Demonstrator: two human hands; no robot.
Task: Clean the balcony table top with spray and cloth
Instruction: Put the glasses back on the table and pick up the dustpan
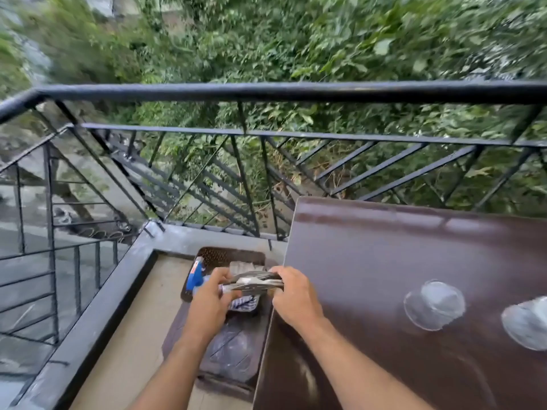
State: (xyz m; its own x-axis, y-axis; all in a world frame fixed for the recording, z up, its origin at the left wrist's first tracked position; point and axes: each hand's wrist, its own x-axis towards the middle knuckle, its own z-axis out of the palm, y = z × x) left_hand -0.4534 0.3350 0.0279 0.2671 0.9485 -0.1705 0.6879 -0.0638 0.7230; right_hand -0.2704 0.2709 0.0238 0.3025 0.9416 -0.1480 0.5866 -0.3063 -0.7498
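At the far left ran the black balcony railing point(207, 91), with greenery beyond it. Below, beside the table's left edge, a dark brown stool or low stand point(225, 359) carried the cleaning things: a spray bottle point(196, 275) with a blue and red trigger head lay near its far end, and a blue-and-white patterned cloth point(244, 304) showed just under the hands. The left hand point(208, 303) was closed around one end of a flat, greyish bundle point(253, 284), its fingers curled over and clamped on it; the blur made it impossible to say whether this was a folded cloth or a stack of something else. The right hand point(296, 297) gripped the other end of the same bundle, fingers wrapped together over its top edge, right at the table's corner. Further right stretched the brown table top point(399, 261), glossy and streaked with reflections, and on it, near the right edge, sat two clear glass or plastic pieces point(434, 304), seemingly upturned. Judging by this, the task had barely begun: no spray showed on the surface, the bottle lay untouched, and the clear pieces remained to be moved before wiping.
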